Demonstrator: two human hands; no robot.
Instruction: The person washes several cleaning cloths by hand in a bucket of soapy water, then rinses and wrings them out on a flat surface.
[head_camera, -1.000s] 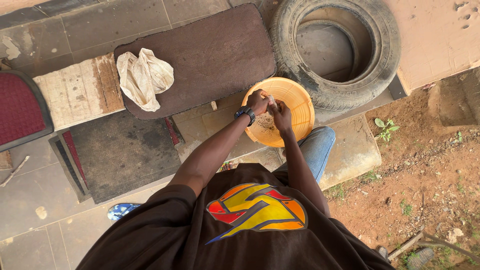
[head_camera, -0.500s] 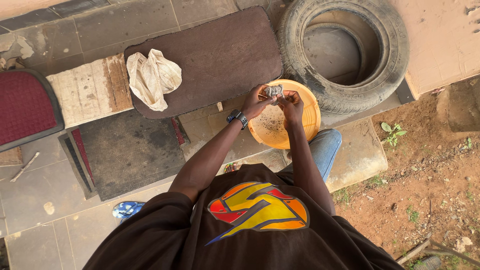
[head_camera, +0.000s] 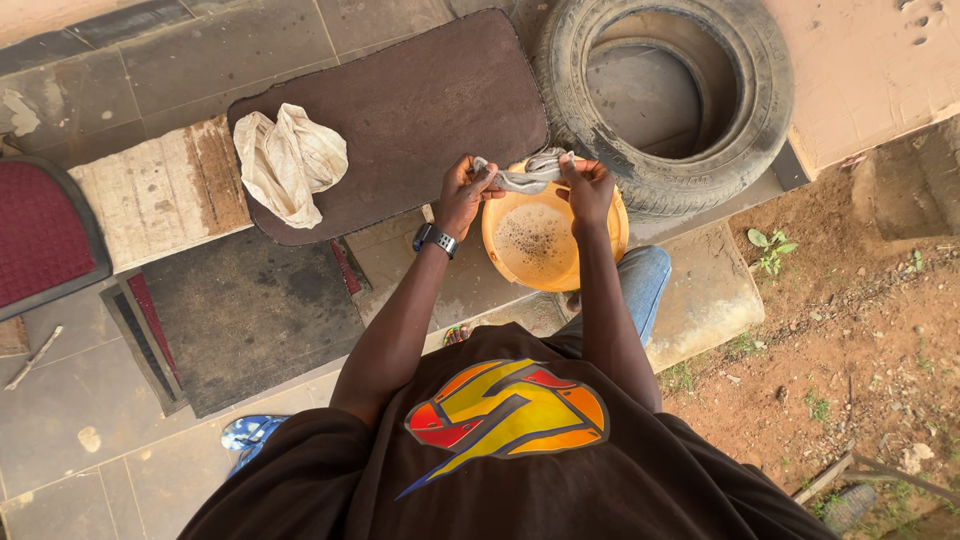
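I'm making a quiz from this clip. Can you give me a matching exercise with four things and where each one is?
Things:
1. grey cloth
2. orange basin
3. crumpled white cloth
4. tyre

Places:
a. on the brown mat
b. stretched between the left hand and right hand
c. behind the basin
d. under the hands, holding foamy water

Pairs: 1-b, 2-d, 3-a, 4-c

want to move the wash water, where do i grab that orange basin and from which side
Probably the bare near rim of the orange basin, one hand each side, from the person's side: it sits level holding foamy water, and a tyre crowds its far edge.
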